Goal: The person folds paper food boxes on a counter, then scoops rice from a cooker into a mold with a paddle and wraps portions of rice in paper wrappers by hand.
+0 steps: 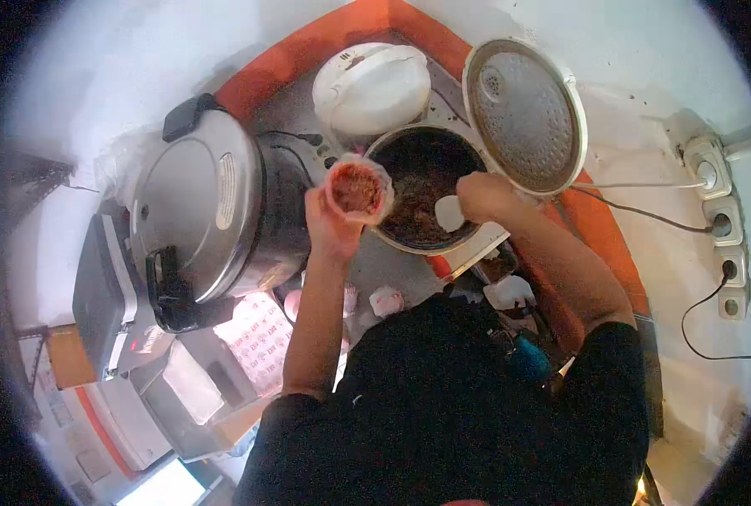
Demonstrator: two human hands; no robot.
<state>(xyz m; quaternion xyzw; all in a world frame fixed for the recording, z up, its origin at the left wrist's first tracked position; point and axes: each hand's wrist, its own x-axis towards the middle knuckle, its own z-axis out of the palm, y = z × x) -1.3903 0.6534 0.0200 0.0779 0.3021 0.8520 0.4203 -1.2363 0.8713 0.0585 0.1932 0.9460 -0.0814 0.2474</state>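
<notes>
My left hand (332, 229) is closed around a small cup (357, 189) filled with reddish-brown food. The cup sits just left of an open rice cooker (426, 250), whose dark pot holds brown, crumbly food (413, 207). Over the right side of that pot, my right hand (483, 197) grips a white rice paddle (450, 214) with its flat blade pointing left. The handle is hidden in my fingers. The cooker's lid (525, 116) stands raised behind my right hand, its underside covered in droplets.
A large steel cooker (198, 207) with black handles stands at left. Behind the pot is a white appliance with a rounded lid (372, 88). Wall sockets (719, 223) with plugged cables are at right. Pink-printed paper (257, 337) lies lower left.
</notes>
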